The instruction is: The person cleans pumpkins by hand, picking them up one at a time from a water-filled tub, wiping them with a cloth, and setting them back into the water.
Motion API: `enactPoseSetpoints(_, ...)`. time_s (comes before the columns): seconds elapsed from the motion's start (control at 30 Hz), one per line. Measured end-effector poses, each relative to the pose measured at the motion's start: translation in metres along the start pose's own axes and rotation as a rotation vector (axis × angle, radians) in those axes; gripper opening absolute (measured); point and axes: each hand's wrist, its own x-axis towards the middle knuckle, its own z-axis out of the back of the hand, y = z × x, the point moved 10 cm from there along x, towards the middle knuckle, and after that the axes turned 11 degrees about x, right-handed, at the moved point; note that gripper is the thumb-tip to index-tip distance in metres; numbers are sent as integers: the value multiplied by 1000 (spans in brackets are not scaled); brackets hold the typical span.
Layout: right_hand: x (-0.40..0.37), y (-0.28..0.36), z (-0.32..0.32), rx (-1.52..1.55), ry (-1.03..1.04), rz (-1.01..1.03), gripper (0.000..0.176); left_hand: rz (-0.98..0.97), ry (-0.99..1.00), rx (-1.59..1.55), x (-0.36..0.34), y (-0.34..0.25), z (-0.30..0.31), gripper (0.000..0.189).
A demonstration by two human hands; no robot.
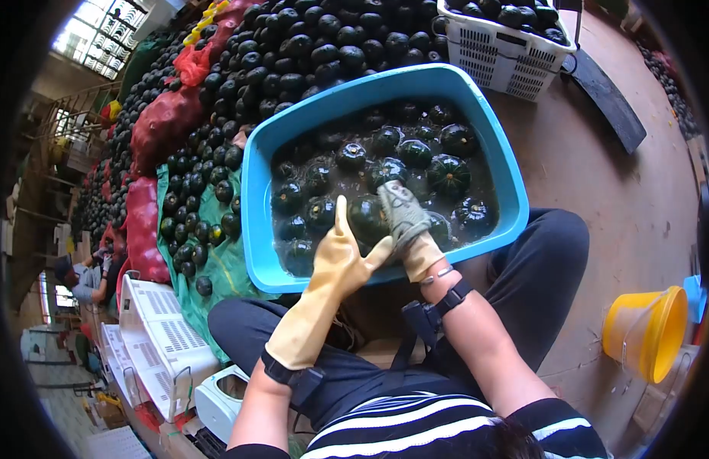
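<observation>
A blue tub (pixel 255 222) of murky water holds several dark green pumpkins (pixel 448 175). My left hand (pixel 341 256), in a cream rubber glove, is raised over the tub's near edge with index finger and thumb spread apart and nothing in it. My right hand (pixel 400 210) wears a grey-green cloth glove over a rubber one and reaches into the tub, its fingertips at a pumpkin near the middle. Whether its fingers are closed round anything is hard to make out. One more pumpkin (pixel 367 217) floats between the two hands.
Behind the tub is a large pumpkin heap (pixel 324 53). A white crate (pixel 492 57) of pumpkins stands at the back right, a yellow bucket (pixel 618 329) at the right. Red sacks (pixel 167 126), green netting (pixel 217 268) and white crates (pixel 159 336) lie left. Another person (pixel 91 283) sits far left.
</observation>
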Motion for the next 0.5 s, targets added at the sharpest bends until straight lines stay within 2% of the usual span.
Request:
enactPoseSetpoints(0.07, 19, -58, -52, 166, -39, -266, 70, 31, -71, -277, -2, 6, 0, 112)
enactPoseSetpoints(0.1, 0, 8, 14, 31, -270, -9, 55, 268, 53, -732, -4, 10, -6, 108)
enactPoseSetpoints(0.13, 2, 9, 11, 20, -211, -6, 56, 198, -52, -646, 6, 32, -13, 98)
enactPoseSetpoints(0.17, 4, 13, 4, 40, -22, -82, 54, 186, 40, -663, 20, 51, -25, 96)
enactPoseSetpoints(0.2, 4, 19, -6, 59, 164, -162, 52, 170, 136, -678, 28, 43, -19, 94)
enactPoseSetpoints(0.23, 16, 29, -46, -302, 232, 51, 40, 150, 230, -280, 22, 37, -15, 96)
enactPoseSetpoints(0.27, 5, 20, 15, 214, -37, -337, 31, 109, 447, -92, 6, -14, 12, 91)
enactPoseSetpoints(0.33, 5, 32, -22, -28, -175, 434, 45, -68, 325, 24, 2, -6, 10, 89)
enactPoseSetpoints(0.37, -5, 43, 2, 63, 80, 352, 60, -122, 291, -181, 10, -2, 9, 83)
enactPoseSetpoints(0.4, 9, 26, -13, 163, 139, 129, 69, -172, 251, -386, 17, 3, 9, 76)
enactPoseSetpoints(0.43, 10, 20, -13, 207, 92, 58, 60, 13, 170, -683, 26, 28, 0, 57)
enactPoseSetpoints(0.47, 10, 20, -9, 252, 37, -14, 52, 38, 1, -1034, 43, 57, -11, 38)
enactPoseSetpoints(0.5, 9, 25, -15, 36, -159, 30, 31, 86, -37, -947, 49, 68, -13, 30)
